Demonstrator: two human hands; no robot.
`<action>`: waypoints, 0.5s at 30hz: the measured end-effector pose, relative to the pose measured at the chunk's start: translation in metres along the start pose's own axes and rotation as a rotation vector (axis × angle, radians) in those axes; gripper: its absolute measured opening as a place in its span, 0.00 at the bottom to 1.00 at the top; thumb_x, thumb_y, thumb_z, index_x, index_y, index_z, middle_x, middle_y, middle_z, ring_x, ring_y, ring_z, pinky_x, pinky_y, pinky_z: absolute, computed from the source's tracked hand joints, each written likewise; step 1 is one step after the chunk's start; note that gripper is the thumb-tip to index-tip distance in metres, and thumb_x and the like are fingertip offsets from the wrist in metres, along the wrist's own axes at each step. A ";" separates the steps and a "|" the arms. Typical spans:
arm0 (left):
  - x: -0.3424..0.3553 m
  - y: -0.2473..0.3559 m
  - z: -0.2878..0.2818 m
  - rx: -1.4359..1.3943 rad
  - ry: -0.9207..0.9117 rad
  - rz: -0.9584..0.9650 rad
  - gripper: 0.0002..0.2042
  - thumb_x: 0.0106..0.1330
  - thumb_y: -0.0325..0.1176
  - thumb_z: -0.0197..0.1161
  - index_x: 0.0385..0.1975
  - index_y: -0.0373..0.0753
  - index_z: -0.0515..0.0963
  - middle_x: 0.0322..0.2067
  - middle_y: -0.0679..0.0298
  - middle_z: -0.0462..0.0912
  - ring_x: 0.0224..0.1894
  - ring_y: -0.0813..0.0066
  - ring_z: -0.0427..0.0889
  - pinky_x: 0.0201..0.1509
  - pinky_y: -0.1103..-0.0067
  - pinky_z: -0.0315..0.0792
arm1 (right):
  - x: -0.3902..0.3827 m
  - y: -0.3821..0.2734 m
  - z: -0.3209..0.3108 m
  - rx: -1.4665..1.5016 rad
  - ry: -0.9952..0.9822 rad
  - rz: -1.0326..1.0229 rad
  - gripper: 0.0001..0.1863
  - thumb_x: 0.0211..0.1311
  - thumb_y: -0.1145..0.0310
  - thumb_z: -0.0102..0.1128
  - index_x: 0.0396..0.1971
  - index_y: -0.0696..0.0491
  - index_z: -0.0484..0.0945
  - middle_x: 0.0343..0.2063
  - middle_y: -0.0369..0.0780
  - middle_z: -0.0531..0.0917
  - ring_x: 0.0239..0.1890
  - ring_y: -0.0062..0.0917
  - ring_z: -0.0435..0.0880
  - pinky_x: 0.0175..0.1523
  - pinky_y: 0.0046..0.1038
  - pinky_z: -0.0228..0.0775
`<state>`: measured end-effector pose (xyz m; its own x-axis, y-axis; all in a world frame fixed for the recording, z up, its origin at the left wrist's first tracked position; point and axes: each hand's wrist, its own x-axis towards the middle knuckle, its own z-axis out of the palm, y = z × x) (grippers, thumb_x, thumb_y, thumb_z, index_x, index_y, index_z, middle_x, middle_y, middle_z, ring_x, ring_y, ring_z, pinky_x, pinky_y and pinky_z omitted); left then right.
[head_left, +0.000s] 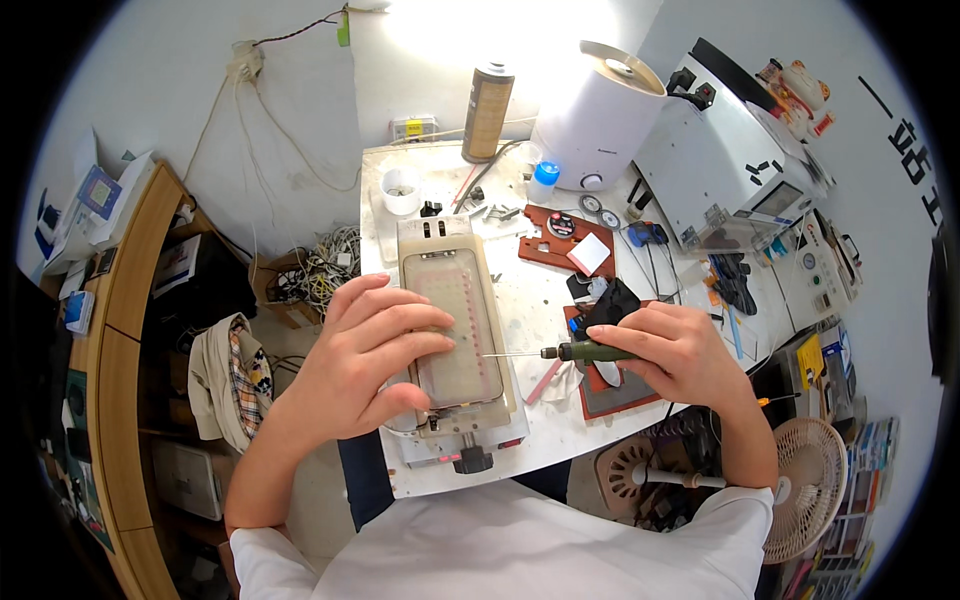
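My left hand (365,360) rests, fingers apart, on a phone-sized rectangular part (462,300) with a translucent face and small dots along it. That part sits in a pale metal fixture (414,231) with a black knob (472,461) at the near end. My right hand (670,360) grips a dark green tool (590,353) with a black collar. Its long, thin metal rod points left to the part's right edge; whether the tip touches is too small to tell. Beside it lie a pink stick (545,380) and a crumpled white cloth (568,385).
The white table (440,482) also holds a spray can (485,115), white cylindrical appliance (590,120), blue-capped bottle (544,180), cup (401,193), boards (541,251) and a boxy machine (730,150). A wooden shelf (140,260) stands left; a fan (800,480) stands lower right.
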<state>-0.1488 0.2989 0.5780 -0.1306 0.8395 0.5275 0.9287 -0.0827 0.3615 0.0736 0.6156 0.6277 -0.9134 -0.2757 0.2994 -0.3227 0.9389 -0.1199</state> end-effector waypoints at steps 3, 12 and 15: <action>0.004 0.001 -0.002 0.038 0.031 0.016 0.31 0.78 0.62 0.47 0.44 0.39 0.86 0.56 0.60 0.81 0.61 0.56 0.74 0.74 0.56 0.59 | -0.004 -0.004 -0.003 0.026 -0.031 -0.006 0.28 0.52 0.72 0.75 0.57 0.47 0.87 0.33 0.35 0.85 0.31 0.29 0.82 0.35 0.31 0.76; 0.010 0.005 0.000 0.093 0.028 -0.019 0.33 0.81 0.63 0.42 0.39 0.40 0.85 0.59 0.58 0.77 0.62 0.52 0.69 0.73 0.58 0.57 | -0.015 -0.020 -0.006 0.051 -0.062 0.029 0.29 0.50 0.73 0.76 0.57 0.49 0.87 0.35 0.36 0.86 0.32 0.30 0.83 0.35 0.30 0.75; 0.013 0.005 0.001 0.113 0.023 -0.010 0.31 0.81 0.62 0.43 0.39 0.40 0.85 0.59 0.57 0.76 0.62 0.52 0.69 0.72 0.58 0.57 | -0.018 -0.022 -0.005 0.051 -0.041 0.042 0.28 0.51 0.73 0.75 0.57 0.50 0.86 0.35 0.37 0.86 0.32 0.30 0.83 0.35 0.30 0.75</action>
<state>-0.1452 0.3098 0.5860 -0.1472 0.8274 0.5420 0.9602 -0.0119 0.2790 0.0984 0.6008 0.6294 -0.9354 -0.2456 0.2544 -0.2953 0.9382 -0.1804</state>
